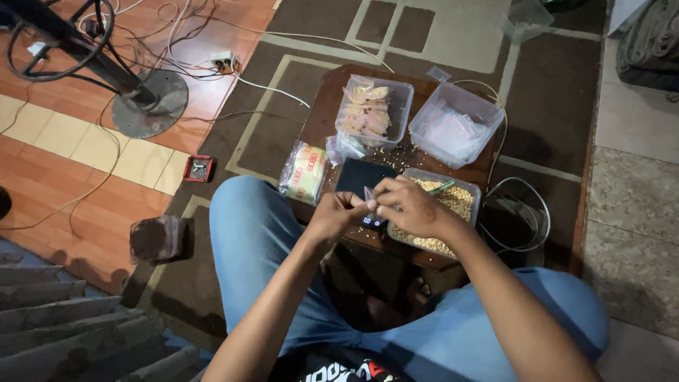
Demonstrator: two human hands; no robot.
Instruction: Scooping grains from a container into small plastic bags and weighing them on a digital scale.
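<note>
well, from the head camera i look down past my knees in blue jeans at a small dark wooden tabletop (322,117) standing on a brown patterned rug (544,99). my left hand (336,214) and right hand (410,205) meet over the near edge, both with fingers closed in a pinch on a small clear plastic bag (370,194) held between them, just above a black digital scale (361,180). touching the right hand from behind sits a clear tub of pale kernels (453,201) with a green scoop handle (443,187) poking out. farther back, a clear tub of filled packets (373,110) stands beside another clear tub of empty plastic bags (456,126), and loose kernels lie scattered between them and the scale. at the left edge of the tabletop lies a roll of yellowish packets in wrapping (304,172). off on the orange floor i see a fan base (150,102), tangled white cables and a small red box (199,168).
</note>
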